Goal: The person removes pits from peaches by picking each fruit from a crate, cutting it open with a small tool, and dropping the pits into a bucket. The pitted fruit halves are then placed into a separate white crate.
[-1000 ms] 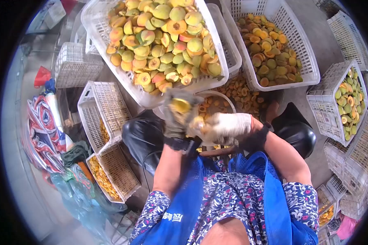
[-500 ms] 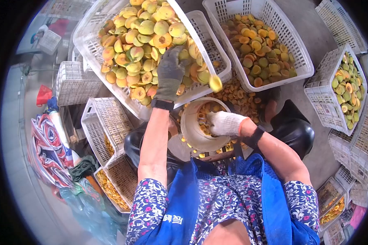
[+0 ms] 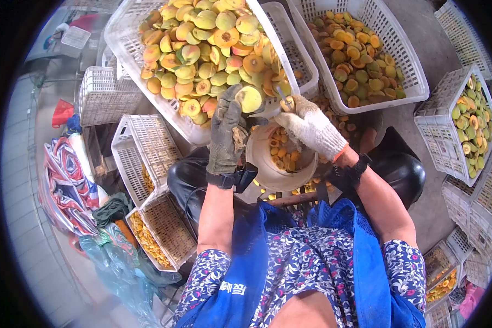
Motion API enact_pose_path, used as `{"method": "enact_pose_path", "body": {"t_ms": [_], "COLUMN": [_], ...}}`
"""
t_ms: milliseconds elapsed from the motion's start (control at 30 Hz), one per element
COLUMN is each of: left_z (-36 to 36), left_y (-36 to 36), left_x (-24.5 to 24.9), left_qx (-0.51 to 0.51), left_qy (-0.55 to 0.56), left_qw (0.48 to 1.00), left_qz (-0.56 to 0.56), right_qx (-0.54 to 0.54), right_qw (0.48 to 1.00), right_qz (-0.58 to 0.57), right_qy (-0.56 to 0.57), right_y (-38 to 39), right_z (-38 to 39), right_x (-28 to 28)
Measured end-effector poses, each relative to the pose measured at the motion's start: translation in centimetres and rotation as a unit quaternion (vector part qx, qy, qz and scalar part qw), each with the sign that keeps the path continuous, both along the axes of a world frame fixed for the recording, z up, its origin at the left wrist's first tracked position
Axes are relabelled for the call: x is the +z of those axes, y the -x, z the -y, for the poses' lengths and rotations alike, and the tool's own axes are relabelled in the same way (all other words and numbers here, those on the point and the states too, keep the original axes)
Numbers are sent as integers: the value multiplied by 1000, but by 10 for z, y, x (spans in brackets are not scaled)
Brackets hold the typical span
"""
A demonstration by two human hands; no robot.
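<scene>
My left hand (image 3: 227, 134), in a dark grey glove, holds a yellow-green peach half (image 3: 249, 99) between thumb and fingers. Close to its right, my right hand (image 3: 311, 128), in a white glove, grips a small tool (image 3: 285, 103) with a thin metal tip and a light handle end. Both hands are above the rim of a white bucket (image 3: 262, 176), which has orange fruit pieces (image 3: 283, 152) inside. Behind the left hand, a large tilted white crate (image 3: 127, 52) is heaped with halved peaches (image 3: 202, 60).
A second white crate (image 3: 415, 71) of peach halves stands at the upper right. Another fruit-filled crate (image 3: 434, 128) is farther right. Stacked crates (image 3: 106, 95), striped cloth (image 3: 71, 175) and plastic bags (image 3: 115, 273) lie left. Fruit pieces are scattered around the bucket.
My left hand has come out of the peach pile with a half in its fingers. My right hand has risen from the bucket, and the tool's tip now shows. The view has shifted slightly.
</scene>
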State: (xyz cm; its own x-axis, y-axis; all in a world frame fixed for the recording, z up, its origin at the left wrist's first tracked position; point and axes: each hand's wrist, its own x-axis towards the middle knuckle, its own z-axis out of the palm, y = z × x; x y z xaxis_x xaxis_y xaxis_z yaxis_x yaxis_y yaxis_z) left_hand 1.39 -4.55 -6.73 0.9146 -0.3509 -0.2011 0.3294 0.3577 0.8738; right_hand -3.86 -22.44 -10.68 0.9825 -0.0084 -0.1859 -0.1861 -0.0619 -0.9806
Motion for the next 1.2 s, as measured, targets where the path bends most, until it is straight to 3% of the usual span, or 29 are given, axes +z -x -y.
{"method": "enact_pose_path", "body": {"t_ms": [33,100,133,200,300,333,433,567,667,700,800,867,1033,1100,1133,1200], "left_z": [-1,-1,1,1,4,5,7,1,-6,-8,-16,-17,-41,-45,-42,-34], "left_y": [1,4,8,13,16,18,24,24,24,23,27,29,22,23,23,24], "left_x": [-1,-5,-5,-6,-15,-16,-8,-14,-12,-12,-7,-4,-13,-15,-13,-6], "left_qx": [-18,-19,-12,-6,-32,-52,-70,-87,-94,-93,-99,-15,-30,-50,-49,0], "left_qy": [-47,-44,-53,-57,-94,-106,-179,-115,-163,-163,-95,61,26,-80,-80,-27], "left_qw": [998,999,998,998,995,992,980,989,982,982,990,994,999,994,994,999], "left_qz": [35,20,22,27,10,37,57,35,28,28,-40,-92,-36,58,58,17], "right_qx": [0,8,6,-40,-15,-22,-8,28,37,57,72,57,50,63,63,122], "right_qw": [1000,986,986,997,987,972,970,986,984,994,995,988,990,994,994,991], "right_qz": [-1,-111,-114,62,118,191,209,149,153,92,4,-52,-47,-47,-47,28], "right_qy": [0,-121,-121,4,106,132,126,69,87,35,-65,-130,-120,-72,-72,45], "right_y": [0,1,2,4,6,6,4,4,2,1,3,2,1,3,5,9], "right_z": [1,6,5,4,6,4,0,2,4,7,6,4,0,-1,-2,-1], "right_x": [6,23,24,26,25,18,5,13,22,29,30,33,12,6,1,-7]}}
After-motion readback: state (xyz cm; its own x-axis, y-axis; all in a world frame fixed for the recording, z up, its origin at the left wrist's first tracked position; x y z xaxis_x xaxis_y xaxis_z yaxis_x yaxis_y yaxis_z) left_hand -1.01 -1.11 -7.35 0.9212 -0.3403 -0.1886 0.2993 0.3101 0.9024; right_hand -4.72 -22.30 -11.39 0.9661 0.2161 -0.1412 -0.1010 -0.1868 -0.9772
